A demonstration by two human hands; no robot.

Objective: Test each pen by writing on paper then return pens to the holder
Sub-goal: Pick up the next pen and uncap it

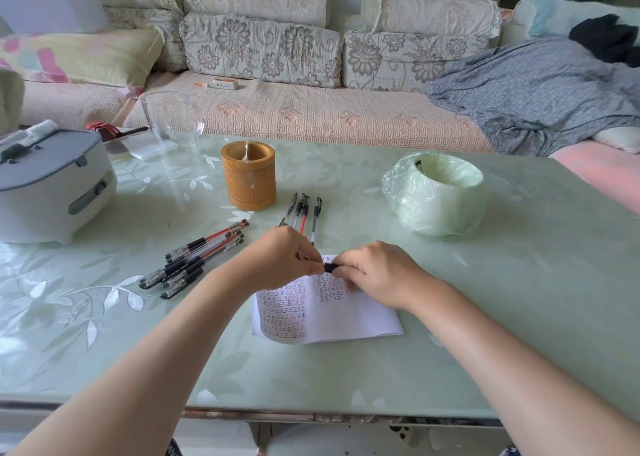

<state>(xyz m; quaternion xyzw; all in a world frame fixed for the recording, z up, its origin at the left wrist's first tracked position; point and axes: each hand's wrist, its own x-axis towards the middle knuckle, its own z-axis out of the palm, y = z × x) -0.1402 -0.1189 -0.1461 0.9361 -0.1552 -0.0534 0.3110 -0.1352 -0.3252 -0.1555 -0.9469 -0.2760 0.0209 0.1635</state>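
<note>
Both hands meeting over paper (329, 313), left hand (277, 258) and right hand (377, 272) pinching black pen (329, 267)

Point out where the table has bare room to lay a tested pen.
Free: the table right of the paper, below the green roll; also the near edge. Crowded: left of the hands by the pen pile, and the four pens beside the holder.

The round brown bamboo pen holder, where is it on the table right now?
In the head view, the round brown bamboo pen holder stands upright left of centre at the back of the green table, just behind four capped pens.
</note>
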